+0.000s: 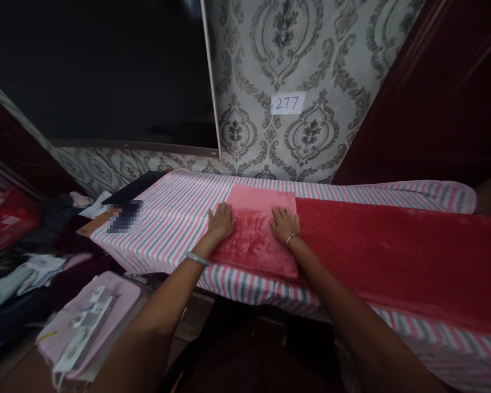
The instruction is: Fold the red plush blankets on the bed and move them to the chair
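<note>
A long red plush blanket (396,256) lies along the table, its left end folded over so that a lighter pinkish-red flap (256,245) rests on top. My left hand (221,222) lies flat at the flap's left edge, fingers spread. On the flap's right part, close to its right edge, my right hand (285,224) is pressed down with the fingers apart. Neither hand grips anything. Faint rubbed marks show in the plush between the hands. Beneath the blanket is a striped pink, grey and white cloth (163,213) covering the table.
A large dark television (118,71) hangs at the left, above the table. A paper marked 277 (287,102) is on the patterned wall. Below left, a power strip (85,330) lies on a pink pad (120,289). Clothes and a red bag (10,221) lie further left.
</note>
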Tool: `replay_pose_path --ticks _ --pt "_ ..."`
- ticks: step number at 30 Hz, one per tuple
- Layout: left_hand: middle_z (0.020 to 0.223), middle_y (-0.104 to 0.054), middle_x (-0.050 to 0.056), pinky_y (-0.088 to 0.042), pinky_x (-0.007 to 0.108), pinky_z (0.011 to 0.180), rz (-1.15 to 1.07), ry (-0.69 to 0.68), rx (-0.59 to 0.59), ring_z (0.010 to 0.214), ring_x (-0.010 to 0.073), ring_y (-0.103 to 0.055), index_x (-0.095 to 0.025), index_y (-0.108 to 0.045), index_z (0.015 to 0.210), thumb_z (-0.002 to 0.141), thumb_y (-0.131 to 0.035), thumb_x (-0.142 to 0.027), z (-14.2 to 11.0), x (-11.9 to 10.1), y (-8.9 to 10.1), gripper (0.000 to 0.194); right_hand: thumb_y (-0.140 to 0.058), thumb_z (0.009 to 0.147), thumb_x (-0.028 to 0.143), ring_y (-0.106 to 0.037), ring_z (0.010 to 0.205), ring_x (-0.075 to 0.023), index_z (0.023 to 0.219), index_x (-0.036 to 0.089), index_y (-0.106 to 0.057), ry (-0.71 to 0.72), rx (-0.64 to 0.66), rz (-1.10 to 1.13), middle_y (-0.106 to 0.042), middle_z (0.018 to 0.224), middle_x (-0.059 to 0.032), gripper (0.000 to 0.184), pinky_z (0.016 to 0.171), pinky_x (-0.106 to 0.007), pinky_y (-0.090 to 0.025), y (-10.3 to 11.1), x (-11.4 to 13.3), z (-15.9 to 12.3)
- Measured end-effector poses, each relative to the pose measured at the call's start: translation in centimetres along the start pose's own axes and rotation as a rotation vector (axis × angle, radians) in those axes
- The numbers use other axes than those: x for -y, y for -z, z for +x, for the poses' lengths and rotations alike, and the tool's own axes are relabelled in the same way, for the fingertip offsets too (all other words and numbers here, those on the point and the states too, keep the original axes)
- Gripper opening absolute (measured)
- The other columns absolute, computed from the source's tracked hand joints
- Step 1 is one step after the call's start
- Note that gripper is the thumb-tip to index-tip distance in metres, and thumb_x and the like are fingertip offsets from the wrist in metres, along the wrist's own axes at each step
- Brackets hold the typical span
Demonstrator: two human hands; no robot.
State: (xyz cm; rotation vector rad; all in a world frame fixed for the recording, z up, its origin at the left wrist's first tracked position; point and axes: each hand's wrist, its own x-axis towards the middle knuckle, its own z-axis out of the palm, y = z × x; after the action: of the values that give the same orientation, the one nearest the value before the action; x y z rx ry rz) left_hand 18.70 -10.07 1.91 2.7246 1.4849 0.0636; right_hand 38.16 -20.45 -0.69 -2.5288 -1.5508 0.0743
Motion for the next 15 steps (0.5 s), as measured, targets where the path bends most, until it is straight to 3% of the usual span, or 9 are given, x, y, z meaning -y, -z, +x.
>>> replay_pose_path --ticks 4,8,12,15 --pt "0.169 -0.026 0.015 -0.017 0.061 0.125 -0.003 -0.087 -0.039 0.157 0.0298 -0.020 -0.013 -0.033 0.159 0.103 -0.031 -0.034 2.4 -2.0 -0.6 0.060 -0.032 0.100 0.027 -0.020 0.156 -0.0280 0.161 0.022 -0.033 0.171 -0.033 0.006 -0.027 0.168 -0.0065 0.061 0.123 -0.055 -0.021 1.6 3.1 1.0" --pt "0.167 -0.030 0.013 -0.017 0.063 0.123 0.021 -0.161 -0.138 0.157 0.0319 -0.020 -0.017 -0.039 0.158 0.104 -0.026 -0.034 2.7 -2.6 -2.7 0.058 -0.031 0.102 0.028 -0.019 0.156 -0.0248 0.161 0.024 -0.032 0.306 0.059 -0.015 -0.024 0.169 -0.0033 0.059 0.125 -0.053 -0.017 0.4 5.4 1.5" --pt "0.166 -0.033 0.012 -0.019 0.064 0.122 0.013 -0.181 -0.192 0.156 0.0329 -0.022 -0.019 -0.041 0.157 0.104 -0.028 -0.037 2.4 -2.4 -3.6 0.057 -0.031 0.105 0.049 -0.012 0.158 -0.0250 0.162 0.019 -0.029 0.224 0.077 -0.056 -0.018 0.171 -0.0093 0.065 0.125 -0.054 -0.011 -1.4 2.9 1.5" --pt "0.165 -0.035 0.012 -0.019 0.064 0.122 -0.006 -0.170 -0.185 0.156 0.0326 -0.023 -0.019 -0.042 0.156 0.104 -0.028 -0.038 2.5 -2.5 -3.5 0.057 -0.032 0.103 0.059 -0.011 0.158 -0.0261 0.162 0.016 -0.027 0.066 0.087 -0.083 -0.016 0.171 -0.0138 0.074 0.124 -0.055 -0.012 -1.2 -0.4 1.9"
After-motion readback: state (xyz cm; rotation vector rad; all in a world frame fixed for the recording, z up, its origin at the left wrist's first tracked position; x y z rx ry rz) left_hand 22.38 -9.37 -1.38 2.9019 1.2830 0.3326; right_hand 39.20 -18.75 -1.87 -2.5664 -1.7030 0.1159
